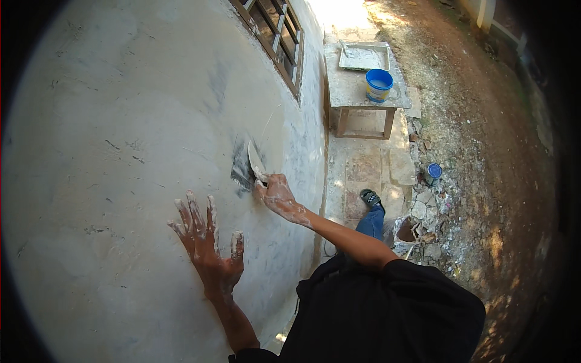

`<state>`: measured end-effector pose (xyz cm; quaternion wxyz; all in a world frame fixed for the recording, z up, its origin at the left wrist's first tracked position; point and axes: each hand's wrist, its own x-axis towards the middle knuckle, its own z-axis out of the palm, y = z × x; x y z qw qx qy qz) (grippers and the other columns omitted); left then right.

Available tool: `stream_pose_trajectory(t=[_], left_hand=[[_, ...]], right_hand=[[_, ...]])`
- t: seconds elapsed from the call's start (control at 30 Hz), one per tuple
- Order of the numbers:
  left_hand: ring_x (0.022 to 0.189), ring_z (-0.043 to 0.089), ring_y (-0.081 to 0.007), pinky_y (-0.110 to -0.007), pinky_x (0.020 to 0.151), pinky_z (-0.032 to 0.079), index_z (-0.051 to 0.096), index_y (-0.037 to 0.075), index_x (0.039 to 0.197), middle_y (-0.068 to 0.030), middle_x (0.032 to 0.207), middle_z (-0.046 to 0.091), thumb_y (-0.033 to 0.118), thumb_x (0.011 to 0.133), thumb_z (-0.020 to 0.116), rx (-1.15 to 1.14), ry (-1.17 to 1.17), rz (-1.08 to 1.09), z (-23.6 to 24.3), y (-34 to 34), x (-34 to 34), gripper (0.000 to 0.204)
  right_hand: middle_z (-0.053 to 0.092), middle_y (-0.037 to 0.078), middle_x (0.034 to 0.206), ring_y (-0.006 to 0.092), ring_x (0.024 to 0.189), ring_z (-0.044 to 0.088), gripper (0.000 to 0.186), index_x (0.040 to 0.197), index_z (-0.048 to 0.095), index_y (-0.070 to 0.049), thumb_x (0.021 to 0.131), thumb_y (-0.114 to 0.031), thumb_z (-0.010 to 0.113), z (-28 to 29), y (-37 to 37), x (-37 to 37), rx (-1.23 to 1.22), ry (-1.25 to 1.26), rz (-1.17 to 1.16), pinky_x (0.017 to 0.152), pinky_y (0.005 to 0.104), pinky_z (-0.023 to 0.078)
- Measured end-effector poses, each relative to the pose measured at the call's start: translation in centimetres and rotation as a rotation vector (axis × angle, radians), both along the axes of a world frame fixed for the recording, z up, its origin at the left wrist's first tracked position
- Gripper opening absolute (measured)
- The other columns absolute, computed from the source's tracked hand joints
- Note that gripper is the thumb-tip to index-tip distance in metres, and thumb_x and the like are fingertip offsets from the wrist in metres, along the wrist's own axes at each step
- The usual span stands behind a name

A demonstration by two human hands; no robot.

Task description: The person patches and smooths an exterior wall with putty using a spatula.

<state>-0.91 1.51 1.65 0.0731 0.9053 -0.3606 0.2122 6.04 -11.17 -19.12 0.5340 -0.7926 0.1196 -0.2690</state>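
Grey plastered wall (133,139) carries a dark patch (240,169), and over it lies a putty knife (255,158), its handle closed in the right hand (277,196). It looks light, the thin blade probably springy, the paste making it slippery — best gripped close behind the blade. The left hand (212,260) spreads wide, holding nothing — whether its palm touches, I can't tell.

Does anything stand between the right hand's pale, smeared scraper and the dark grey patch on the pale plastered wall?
Nothing visible does: the right hand holds the scraper over the patch; the left hand is clear of both.
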Motion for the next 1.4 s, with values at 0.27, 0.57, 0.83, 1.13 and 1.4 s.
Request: stream_pose_trajectory(t=[0.27,0.57,0.83,1.13,1.4], left_hand=[[0.139,0.019,-0.0392,-0.058,0.11,0.009,0.043,0.007,0.137,-0.019,0.148,0.028,0.037,0.087,0.053,0.009,0.005,-0.018,-0.1,0.7,0.6,0.059],[0.138,0.019,-0.0394,-0.058,0.11,0.008,0.044,0.007,0.137,-0.0185,0.147,0.029,0.034,0.086,0.054,-0.038,0.034,-0.036,-0.8,0.8,0.5,0.058],[0.138,0.021,-0.0395,-0.057,0.11,0.008,0.043,0.007,0.137,-0.0187,0.147,0.029,0.035,0.087,0.053,-0.009,0.063,-0.022,-0.4,0.0,0.4,0.058],[0.138,0.021,-0.039,-0.057,0.111,0.008,0.042,0.007,0.138,-0.019,0.147,0.029,0.034,0.087,0.053,-0.012,0.079,0.006,-0.4,0.4,0.2,0.059],[0.135,0.028,-0.0379,-0.054,0.11,0.017,0.045,0.004,0.134,-0.0199,0.144,0.035,0.024,0.084,0.06,-0.106,0.091,-0.047,-2.6,-0.7,0.5,0.056]], right_hand=[[0.06,0.02,0.062,0.0302,0.052,0.057,0.021,0.087,0.066,0.004,0.081,-0.014,0.059,3.3,-2.8,-7.1,0.183,0.078,0.062,0.055,0.0387,0.046],[0.056,0.022,0.058,0.0336,0.052,0.058,0.023,0.081,0.06,0.006,0.081,-0.017,0.056,0.5,0.7,-1.4,0.052,-0.031,0.157,0.058,0.044,0.047],[0.054,0.019,0.055,0.0314,0.054,0.054,0.027,0.083,0.061,0.005,0.083,-0.021,0.055,1.3,-4.6,-4.5,0.274,0.198,0.012,0.061,0.0435,0.044],[0.06,0.012,0.057,0.0244,0.047,0.052,0.025,0.072,0.06,0.008,0.08,-0.016,0.058,4.2,-0.2,-6.2,0.324,0.03,0.116,0.051,0.039,0.042],[0.063,0.004,0.074,0.0087,0.063,0.055,0.021,0.086,0.064,0.001,0.092,-0.015,0.053,-0.4,-8.4,-7.0,1.217,-0.077,0.123,0.054,0.0245,0.043]])
